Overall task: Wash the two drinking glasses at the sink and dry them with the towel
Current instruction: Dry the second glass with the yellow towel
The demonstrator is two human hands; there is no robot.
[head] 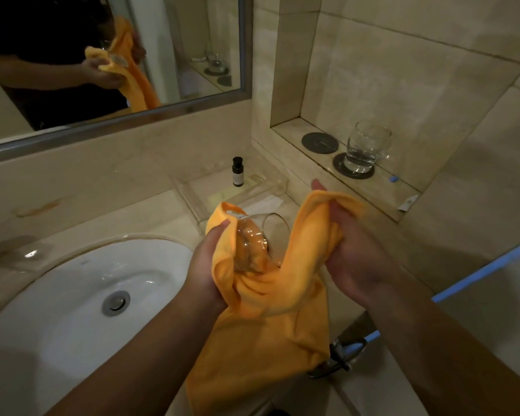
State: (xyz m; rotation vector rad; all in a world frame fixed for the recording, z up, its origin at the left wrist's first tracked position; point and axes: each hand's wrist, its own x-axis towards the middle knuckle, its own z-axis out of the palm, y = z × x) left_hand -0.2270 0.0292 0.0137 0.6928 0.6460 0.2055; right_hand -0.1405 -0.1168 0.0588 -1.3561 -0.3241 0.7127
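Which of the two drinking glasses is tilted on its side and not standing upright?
The glass held in the orange towel by the left hand. The other glass stands upright on a dark coaster in the wall niche.

Two drinking glasses are in view: one glass [254, 238] lies tilted in the orange towel, and a second glass [367, 147] stands upright in the wall niche. There is one towel [270, 310], held by two hands, the left hand [206, 265] and the right hand [353, 250]. Two dark round coasters sit in the niche: one coaster [320, 142] bare, the other coaster [339, 166] under the standing glass. One small dark bottle [237, 172], one white sink [72, 295] and one mirror [117, 55] complete the count.
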